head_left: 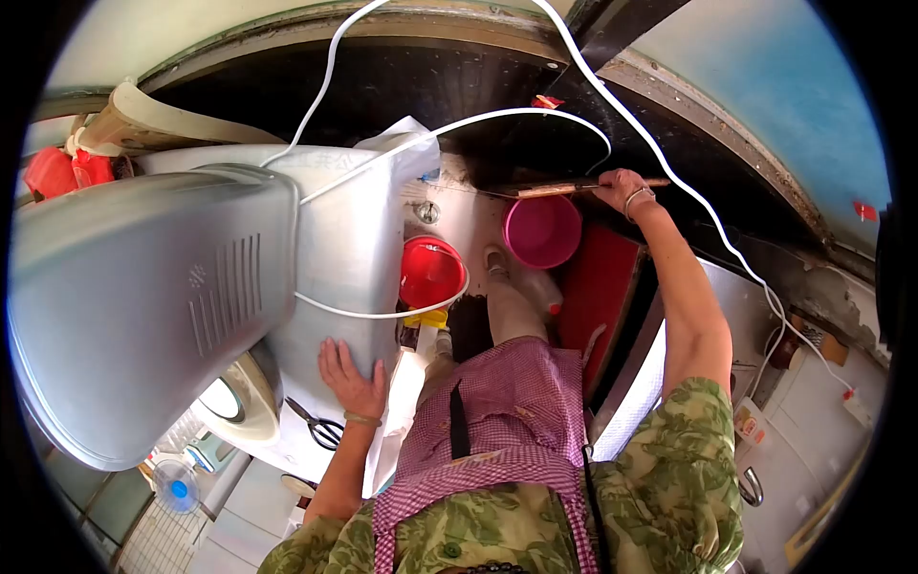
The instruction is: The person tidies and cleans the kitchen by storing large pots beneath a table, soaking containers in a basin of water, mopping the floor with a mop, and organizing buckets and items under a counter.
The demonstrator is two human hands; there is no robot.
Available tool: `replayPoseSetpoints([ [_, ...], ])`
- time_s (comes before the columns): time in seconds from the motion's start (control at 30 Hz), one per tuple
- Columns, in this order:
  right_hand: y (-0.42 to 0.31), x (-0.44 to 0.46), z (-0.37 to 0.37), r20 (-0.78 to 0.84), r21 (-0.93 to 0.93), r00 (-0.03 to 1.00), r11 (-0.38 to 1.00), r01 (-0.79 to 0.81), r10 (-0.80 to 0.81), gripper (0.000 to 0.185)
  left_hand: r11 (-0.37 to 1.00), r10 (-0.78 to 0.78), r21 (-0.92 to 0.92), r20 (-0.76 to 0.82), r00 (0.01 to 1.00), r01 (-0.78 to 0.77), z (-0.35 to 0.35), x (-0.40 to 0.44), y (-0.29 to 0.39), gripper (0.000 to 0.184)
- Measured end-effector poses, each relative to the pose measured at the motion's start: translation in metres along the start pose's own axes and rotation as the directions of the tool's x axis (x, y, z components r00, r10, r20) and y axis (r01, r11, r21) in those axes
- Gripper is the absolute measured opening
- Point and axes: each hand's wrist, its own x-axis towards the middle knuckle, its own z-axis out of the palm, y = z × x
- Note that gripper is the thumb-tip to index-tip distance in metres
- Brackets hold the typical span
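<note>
My left hand (352, 381) lies flat with its fingers apart on the white covered surface (335, 258) beside the grey appliance (153, 297). Black-handled scissors (320, 428) lie just to its left. Up at the right, my right hand (623, 188) is closed around the edge of a thin wooden board (559, 189) at the dark wall panel. Below that board stands a pink bucket (542, 231). A red bucket (432, 273) is on the floor between the two hands.
White cables (708, 206) loop across the view in front of the dark panel (430, 81). On the right are a red panel (598, 297) and a power strip (857, 408). A floor drain (426, 211) lies near the buckets. A small fan (178, 488) stands at lower left.
</note>
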Motion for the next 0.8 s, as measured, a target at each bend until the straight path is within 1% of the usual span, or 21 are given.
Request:
replayPoseSetpoints([
  [0.03,0.001,0.005,0.002,0.009,-0.014,1.000,1.000,0.011,-0.011,0.029,1.000,-0.001,0.008,0.001,1.000,0.001,0.001,-0.001,-0.001,0.069],
  [0.07,0.003,0.005,0.006,-0.033,0.049,0.999,0.998,0.038,-0.036,0.028,1.000,-0.001,0.010,0.002,1.000,0.001,0.000,-0.001,-0.002,0.069],
  [0.17,0.001,0.012,0.024,-0.048,0.237,0.999,0.971,0.011,0.001,0.028,1.000,-0.005,0.010,0.002,1.000,0.005,0.002,0.001,-0.001,0.068],
  [0.2,-0.006,0.010,0.024,-0.041,0.263,0.999,0.965,0.004,0.007,0.028,1.000,-0.003,0.010,0.001,1.000,0.003,0.001,0.001,0.000,0.068],
  [0.3,-0.018,0.026,0.014,-0.033,0.167,0.998,0.985,-0.044,0.050,0.027,1.000,-0.002,0.014,0.012,1.000,0.002,-0.001,0.002,0.000,0.068],
  [0.33,-0.019,0.032,0.009,-0.048,0.204,0.990,0.972,-0.117,0.129,0.028,1.000,-0.005,0.016,0.017,1.000,0.005,0.000,0.003,0.001,0.069],
  [0.43,-0.003,0.053,0.009,-0.238,0.243,0.964,0.968,-0.058,0.118,0.029,1.000,-0.022,0.009,0.028,0.999,0.021,0.000,0.002,0.001,0.068],
  [0.47,0.002,0.060,0.008,-0.148,0.362,0.976,0.927,-0.099,0.162,0.031,1.000,-0.019,0.006,0.026,0.999,0.019,0.000,0.002,0.001,0.068],
  [0.57,-0.009,0.057,0.010,-0.050,0.446,0.985,0.886,-0.127,0.167,0.032,1.000,-0.013,-0.003,0.024,1.000,0.013,-0.001,0.001,-0.001,0.068],
  [0.6,-0.026,0.045,0.004,-0.008,0.498,0.993,0.861,-0.097,0.117,0.032,1.000,-0.014,-0.012,0.023,1.000,0.014,0.000,0.001,-0.001,0.069],
  [0.7,-0.055,0.034,0.007,0.047,0.401,0.999,0.916,-0.028,0.010,0.036,1.000,-0.010,-0.021,0.025,1.000,0.010,0.001,0.002,-0.001,0.071],
  [0.8,-0.087,0.023,-0.007,0.043,0.416,0.999,0.909,-0.025,0.008,0.033,1.000,-0.004,-0.025,0.026,1.000,0.005,0.000,0.005,0.001,0.071],
])
